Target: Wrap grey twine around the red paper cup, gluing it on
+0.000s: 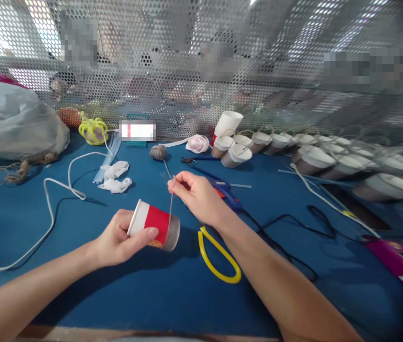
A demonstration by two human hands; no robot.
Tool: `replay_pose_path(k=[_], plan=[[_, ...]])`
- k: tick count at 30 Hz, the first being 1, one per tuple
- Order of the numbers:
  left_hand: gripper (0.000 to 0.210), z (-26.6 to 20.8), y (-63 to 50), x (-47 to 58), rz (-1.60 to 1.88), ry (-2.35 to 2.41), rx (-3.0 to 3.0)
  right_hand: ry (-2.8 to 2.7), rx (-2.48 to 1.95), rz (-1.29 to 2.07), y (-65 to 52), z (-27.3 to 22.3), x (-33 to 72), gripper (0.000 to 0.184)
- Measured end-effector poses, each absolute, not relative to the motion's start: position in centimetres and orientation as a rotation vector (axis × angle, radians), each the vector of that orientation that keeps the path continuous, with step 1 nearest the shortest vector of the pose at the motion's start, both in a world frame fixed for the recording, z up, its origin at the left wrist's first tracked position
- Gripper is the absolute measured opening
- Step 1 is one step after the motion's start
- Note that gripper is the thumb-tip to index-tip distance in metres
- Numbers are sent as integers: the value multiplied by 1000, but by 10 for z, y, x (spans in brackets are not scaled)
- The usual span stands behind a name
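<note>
the cup [156,221] is in the left hand [121,242], before the yarn ball [158,152] on the table [165,299]. right of that ball are a ribbon roll [197,143], then more cups [313,160]; far left, a bag [19,118]

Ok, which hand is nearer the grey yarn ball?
Right. The right hand pinches the strand just this side of the yarn ball; the left hand, gripping the cup, is farther down and left.

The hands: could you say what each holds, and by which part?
The left hand grips the cup by its side; the right hand pinches the yarn between cup and ball.
</note>
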State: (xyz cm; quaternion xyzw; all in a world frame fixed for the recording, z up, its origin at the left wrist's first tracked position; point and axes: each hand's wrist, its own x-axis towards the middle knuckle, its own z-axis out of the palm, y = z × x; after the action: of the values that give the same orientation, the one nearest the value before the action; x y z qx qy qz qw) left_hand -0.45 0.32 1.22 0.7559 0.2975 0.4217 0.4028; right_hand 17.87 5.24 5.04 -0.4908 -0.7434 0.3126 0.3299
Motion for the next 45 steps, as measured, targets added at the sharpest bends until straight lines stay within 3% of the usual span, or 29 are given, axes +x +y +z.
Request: replay_pose_path(k=[11,27,33,45], plan=[[20,18,1,-9,1096,795,2074,-2029,-1340,905,48,43,173,24],[23,20,0,-9,1125,825,2095,-1998,-1367,1007,46,43,171,24],[34,19,0,-8,1112,919,1804,-1941,-1336,1182,49,33,169,26],[27,40,28,21,1129,820,794,-1733,-1326,1278,63,19,173,15]])
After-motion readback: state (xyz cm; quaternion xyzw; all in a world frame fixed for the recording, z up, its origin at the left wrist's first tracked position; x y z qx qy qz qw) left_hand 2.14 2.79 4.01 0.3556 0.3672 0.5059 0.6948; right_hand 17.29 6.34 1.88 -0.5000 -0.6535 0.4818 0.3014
